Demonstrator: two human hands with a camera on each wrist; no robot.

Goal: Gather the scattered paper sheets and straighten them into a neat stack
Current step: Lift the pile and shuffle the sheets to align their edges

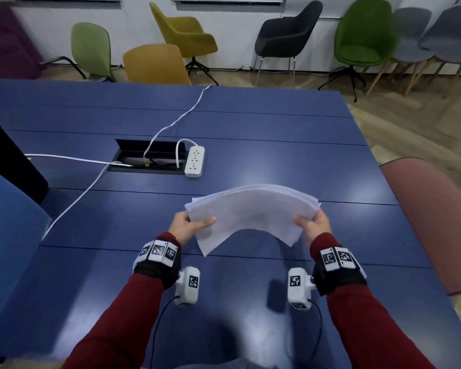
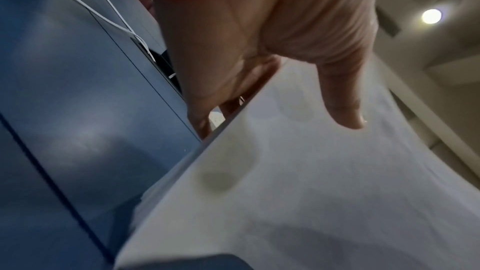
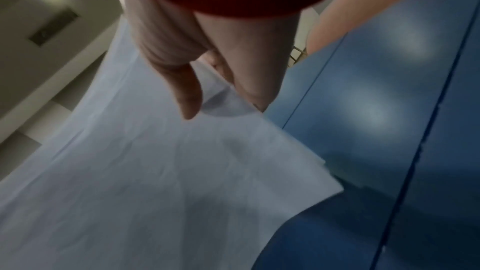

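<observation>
Both hands, left grip (image 1: 188, 225) and right grip (image 1: 315, 225), pinch opposite ends of the paper sheets (image 1: 250, 213) above the blue bench (image 1: 250, 123). White and slightly uneven at the edges, the sheets bow upward between them.

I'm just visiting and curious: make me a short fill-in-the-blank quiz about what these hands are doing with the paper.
1. The paper sheets are held by ____ hands, the left hand and the right hand.
2. The sheets bow ____ in the middle.
3. The table is coloured ____.
4. The white power strip lies beside an open cable ____.

Missing words: both; upward; blue; hatch
</observation>
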